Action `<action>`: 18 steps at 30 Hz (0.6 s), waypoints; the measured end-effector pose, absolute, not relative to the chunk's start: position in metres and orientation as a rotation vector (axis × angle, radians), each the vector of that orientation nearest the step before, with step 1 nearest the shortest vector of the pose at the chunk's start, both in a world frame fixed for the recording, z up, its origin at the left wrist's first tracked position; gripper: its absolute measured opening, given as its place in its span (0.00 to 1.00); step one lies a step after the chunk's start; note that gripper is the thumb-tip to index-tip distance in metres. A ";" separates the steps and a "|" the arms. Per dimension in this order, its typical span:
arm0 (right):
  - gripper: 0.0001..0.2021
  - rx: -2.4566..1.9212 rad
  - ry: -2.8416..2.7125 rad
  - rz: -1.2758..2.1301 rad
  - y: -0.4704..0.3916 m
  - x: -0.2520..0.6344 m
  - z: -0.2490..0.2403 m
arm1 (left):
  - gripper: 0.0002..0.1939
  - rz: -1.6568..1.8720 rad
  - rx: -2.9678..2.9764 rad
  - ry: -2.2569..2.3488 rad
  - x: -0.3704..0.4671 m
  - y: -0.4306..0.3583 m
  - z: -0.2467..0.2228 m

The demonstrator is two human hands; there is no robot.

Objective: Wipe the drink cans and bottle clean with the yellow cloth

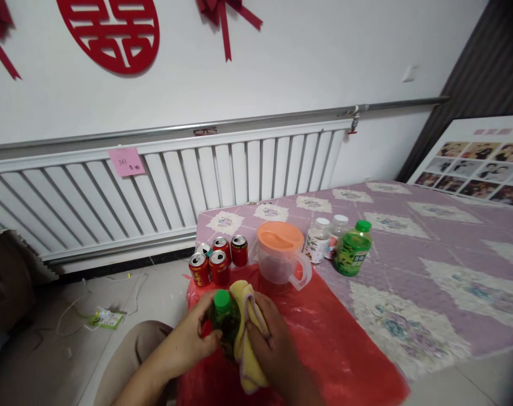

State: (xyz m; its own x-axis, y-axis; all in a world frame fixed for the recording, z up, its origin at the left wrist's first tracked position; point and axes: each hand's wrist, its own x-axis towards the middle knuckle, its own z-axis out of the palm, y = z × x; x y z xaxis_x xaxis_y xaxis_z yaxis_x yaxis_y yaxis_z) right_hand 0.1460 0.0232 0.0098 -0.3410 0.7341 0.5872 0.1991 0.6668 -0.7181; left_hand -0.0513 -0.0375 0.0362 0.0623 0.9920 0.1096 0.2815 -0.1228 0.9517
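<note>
A green-capped bottle (pixel 223 318) stands upright over the red plastic sheet (pixel 324 332), with my left hand (pixel 193 338) wrapped round its left side. Against the bottle's right side, my right hand (pixel 271 338) grips a folded yellow cloth (pixel 248 355). The bottle's lower part is partly hidden by my left thumb and the cloth. Just beyond my hands are several red drink cans (pixel 219 268) and a clear pitcher (pixel 277 265) with an orange lid.
Right of the pitcher stand two white-capped bottles (pixel 318 242) and a green bottle (pixel 353 251) on the patterned tablecloth (pixel 392 231). A white radiator (pixel 239 169) runs along the wall. Cables and a green packet (pixel 108 319) lie on the floor at left.
</note>
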 end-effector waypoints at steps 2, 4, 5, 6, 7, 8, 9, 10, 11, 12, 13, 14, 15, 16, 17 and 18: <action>0.22 -0.815 -1.951 0.758 0.026 0.146 0.006 | 0.37 1.098 1.518 1.325 -0.052 -0.038 0.037; 0.22 -0.896 -2.056 0.804 0.027 0.146 0.002 | 0.38 1.087 1.513 1.318 -0.053 -0.039 0.039; 0.23 -0.934 -2.102 0.803 0.027 0.147 0.000 | 0.37 1.085 1.513 1.315 -0.053 -0.039 0.040; 0.23 -0.965 -2.137 0.793 0.027 0.147 -0.002 | 0.37 1.083 1.513 1.318 -0.052 -0.040 0.041; 0.23 -0.993 -2.161 0.782 0.027 0.148 -0.003 | 0.36 1.083 1.515 1.328 -0.051 -0.042 0.042; 0.24 -1.014 -2.175 0.772 0.026 0.148 -0.005 | 0.36 1.084 1.519 1.347 -0.049 -0.043 0.043; 0.24 -1.025 -2.182 0.767 0.026 0.148 -0.006 | 0.36 1.093 1.524 1.374 -0.047 -0.044 0.043; 0.24 -1.024 -2.185 0.768 0.026 0.148 -0.007 | 0.37 1.108 1.530 1.409 -0.044 -0.045 0.043; 0.24 -1.016 -2.183 0.775 0.026 0.148 -0.007 | 0.38 1.133 1.537 1.451 -0.041 -0.046 0.042; 0.25 -0.998 -2.176 0.783 0.027 0.147 -0.007 | 0.40 1.164 1.545 1.499 -0.037 -0.046 0.041; 0.25 -0.971 -2.162 0.786 0.027 0.147 -0.007 | 0.41 1.195 1.554 1.550 -0.034 -0.046 0.040; 0.25 -0.938 -2.139 0.783 0.027 0.147 -0.006 | 0.40 1.220 1.562 1.600 -0.031 -0.045 0.039; 0.25 -0.901 -2.108 0.769 0.027 0.147 -0.006 | 0.39 1.238 1.571 1.641 -0.029 -0.044 0.038; 0.25 -0.861 -2.068 0.740 0.027 0.148 -0.005 | 0.37 1.252 1.577 1.669 -0.028 -0.044 0.037; 0.25 -0.819 -2.024 0.699 0.027 0.148 -0.004 | 0.36 1.260 1.580 1.677 -0.027 -0.043 0.037; 0.25 -0.776 -1.978 0.655 0.026 0.149 -0.004 | 0.35 1.263 1.582 1.666 -0.027 -0.042 0.036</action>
State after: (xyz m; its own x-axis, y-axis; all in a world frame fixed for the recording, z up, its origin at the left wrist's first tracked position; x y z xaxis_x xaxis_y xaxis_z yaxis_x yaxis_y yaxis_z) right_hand 0.1487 0.0262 -0.0037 -0.4116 0.7330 0.5416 0.2648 0.6648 -0.6985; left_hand -0.0273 -0.0423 0.0358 -0.1880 0.9555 0.2272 0.4767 -0.1135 0.8717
